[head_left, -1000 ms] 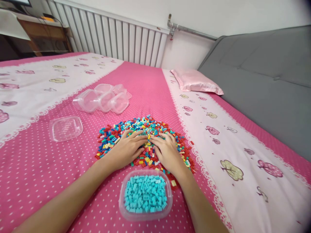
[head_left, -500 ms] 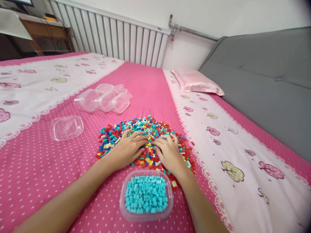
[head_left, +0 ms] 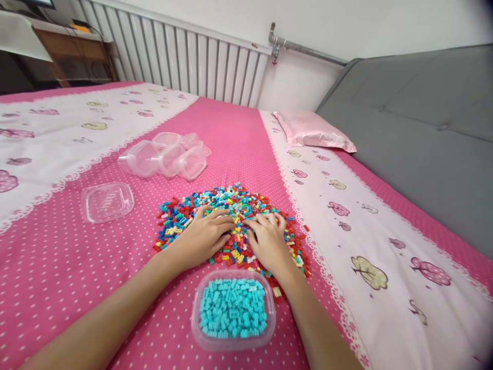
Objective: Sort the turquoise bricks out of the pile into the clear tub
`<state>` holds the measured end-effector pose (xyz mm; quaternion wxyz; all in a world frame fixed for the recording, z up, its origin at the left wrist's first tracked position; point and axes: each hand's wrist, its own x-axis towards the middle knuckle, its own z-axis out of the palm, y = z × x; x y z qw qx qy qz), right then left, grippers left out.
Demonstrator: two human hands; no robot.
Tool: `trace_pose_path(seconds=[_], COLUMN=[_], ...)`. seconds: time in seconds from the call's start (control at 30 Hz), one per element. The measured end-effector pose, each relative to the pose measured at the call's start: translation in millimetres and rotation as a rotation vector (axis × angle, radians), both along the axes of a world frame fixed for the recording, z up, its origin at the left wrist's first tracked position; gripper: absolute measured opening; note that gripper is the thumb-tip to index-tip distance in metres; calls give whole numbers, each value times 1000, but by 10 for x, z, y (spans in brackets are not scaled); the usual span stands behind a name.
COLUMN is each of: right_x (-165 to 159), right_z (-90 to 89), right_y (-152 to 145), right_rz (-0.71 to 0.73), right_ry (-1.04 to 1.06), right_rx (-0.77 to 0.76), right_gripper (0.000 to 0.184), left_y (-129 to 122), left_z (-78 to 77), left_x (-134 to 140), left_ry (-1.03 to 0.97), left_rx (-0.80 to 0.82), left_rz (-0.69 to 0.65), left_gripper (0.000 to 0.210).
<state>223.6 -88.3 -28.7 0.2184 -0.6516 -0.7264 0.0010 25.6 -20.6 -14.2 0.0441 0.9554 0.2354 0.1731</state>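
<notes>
A pink polka-dot bedspread [head_left: 231,123] is lying beneath the grip. The multicolored toy-brick pile [head_left: 238,247] is spreading under and around it. A transparent tub [head_left: 195,313] (turquoise bricks [head_left: 233,309] filling it) is sitting nearer the wearer. Left hand [head_left: 208,234] and right hand [head_left: 268,240] are resting half-curled on the pile; whether they are gripping bricks is unclear.

The left hand [head_left: 204,232] and right hand [head_left: 268,239] are bare, each with slender, tapering fingers [head_left: 222,227] and a distinct thumb [head_left: 220,243], and each joins at a narrow wrist [head_left: 172,260] to a slim, smooth, uncovered forearm [head_left: 115,309] that widens towards the lower edge of view.
</notes>
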Motion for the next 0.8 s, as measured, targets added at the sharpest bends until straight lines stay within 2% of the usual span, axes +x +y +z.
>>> trace_pose_path(seconds=[0.1, 0.3, 0.57, 0.7, 0.8], right_x=[-8, -5, -15, -13, -16], right_z=[-33, -57, -4, -30, -48], right_y=[18, 50, 65, 79, 82], right_rz=[-15, -15, 36, 35, 45], right_ry=[-2, 19, 81, 116, 136], right_rx=[5, 21, 28, 21, 8], right_gripper=[26, 13, 13, 6, 13], left_y=[4, 7, 0, 2, 4], left_z=[-12, -21, -18, -13, -14], left_x=[-1, -1, -2, 2, 3], left_ry=[3, -4, 5, 8, 5], left_rx=[5, 0, -8, -6, -3], left_rz=[0, -1, 0, -2, -3], left_gripper=[21, 22, 22, 21, 21])
